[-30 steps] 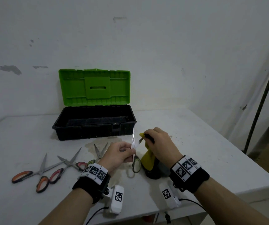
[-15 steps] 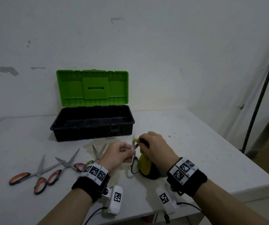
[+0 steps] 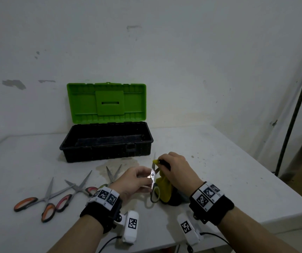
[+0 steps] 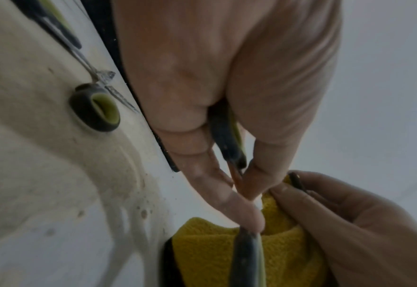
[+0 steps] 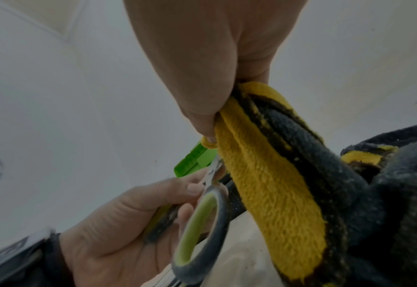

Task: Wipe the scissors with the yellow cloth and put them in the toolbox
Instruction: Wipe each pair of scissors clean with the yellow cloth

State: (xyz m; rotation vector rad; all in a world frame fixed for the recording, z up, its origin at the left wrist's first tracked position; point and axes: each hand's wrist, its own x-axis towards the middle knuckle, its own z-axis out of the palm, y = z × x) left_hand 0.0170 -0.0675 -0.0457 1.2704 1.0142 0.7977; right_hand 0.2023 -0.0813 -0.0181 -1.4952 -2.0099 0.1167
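Note:
My left hand (image 3: pixel 137 179) pinches a pair of scissors (image 3: pixel 153 177) near the pivot, blades pointing up, one grey-and-green handle loop (image 5: pixel 200 231) hanging below. My right hand (image 3: pixel 174 170) grips the yellow cloth (image 3: pixel 164 187) with a dark edge and pinches it around one blade; the cloth (image 5: pixel 271 194) hangs down to the table. The toolbox (image 3: pixel 106 143), black with its green lid (image 3: pixel 106 103) raised, stands behind the hands and looks empty.
On the white table (image 3: pixel 219 161) left of my hands lie three more scissors: orange-handled (image 3: pixel 40 199), red-handled (image 3: pixel 73 190) and green-handled (image 3: pixel 112 175). A dark pole (image 3: pixel 292 125) leans on the wall at the right. A stain marks the table before the toolbox.
The right hand with the cloth has slid a little down the blade. The head view has shifted slightly; the left hand keeps its hold on the scissors.

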